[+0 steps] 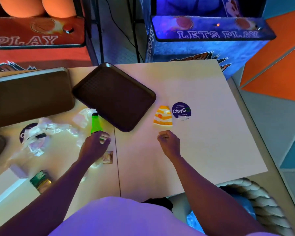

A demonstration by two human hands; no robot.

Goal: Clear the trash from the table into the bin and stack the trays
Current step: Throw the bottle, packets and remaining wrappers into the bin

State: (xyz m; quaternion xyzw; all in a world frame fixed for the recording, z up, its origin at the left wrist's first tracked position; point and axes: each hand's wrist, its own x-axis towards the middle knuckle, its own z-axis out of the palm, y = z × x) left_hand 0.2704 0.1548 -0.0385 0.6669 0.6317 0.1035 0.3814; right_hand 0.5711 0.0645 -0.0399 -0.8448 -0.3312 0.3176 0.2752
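My left hand (95, 143) grips the base of a green bottle (95, 124) that lies on the table beside a dark brown tray (114, 97). A second brown tray (30, 97) sits to the far left. My right hand (169, 142) hovers with curled fingers, holding nothing, just below a flattened yellow-and-white paper cup (163, 116). Crumpled clear plastic wrappers (44, 132) spread across the left of the table. A small brown sachet (108, 157) lies under my left wrist, and a green can (40, 180) lies near the front left.
A round purple "ClayGo" sticker (181, 110) is fixed to the white table (211, 133). A rope-rimmed basket lined with blue plastic (255, 198) stands at the lower right, below the table edge. Arcade machines (208, 36) stand behind the table.
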